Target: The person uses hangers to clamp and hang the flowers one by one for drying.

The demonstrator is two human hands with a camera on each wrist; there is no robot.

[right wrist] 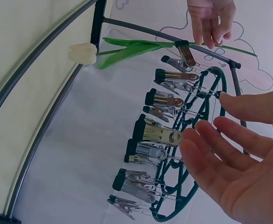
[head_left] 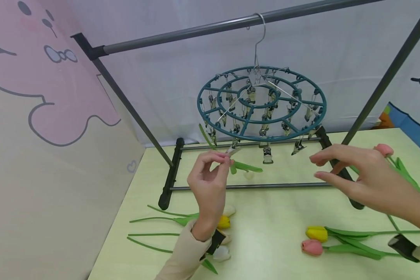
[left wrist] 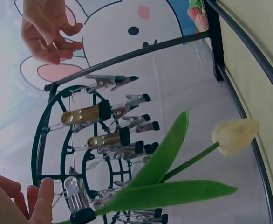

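A round teal clip hanger [head_left: 243, 130] hangs by its hook, with metal clips all around. My left hand [head_left: 208, 173] is at its near left side, thumb and index finger pinching the green stem of a white tulip [left wrist: 234, 135]. Beside those fingertips, a metal clip [right wrist: 185, 52] sits across the stem. The tulip lies sideways in the air, its bloom pointing away from the hand and its two leaves [left wrist: 174, 193] spread. My right hand [head_left: 367, 177] is raised to the right of the hanger, thumb and fingers apart, holding nothing.
A dark metal rack [head_left: 182, 35] stands on the pale table and carries the hanger on its top bar. White and yellow tulips [head_left: 224, 222] lie at the front left. Yellow and pink tulips [head_left: 312, 247] lie at the right, with another pink tulip [head_left: 384, 149] farther back.
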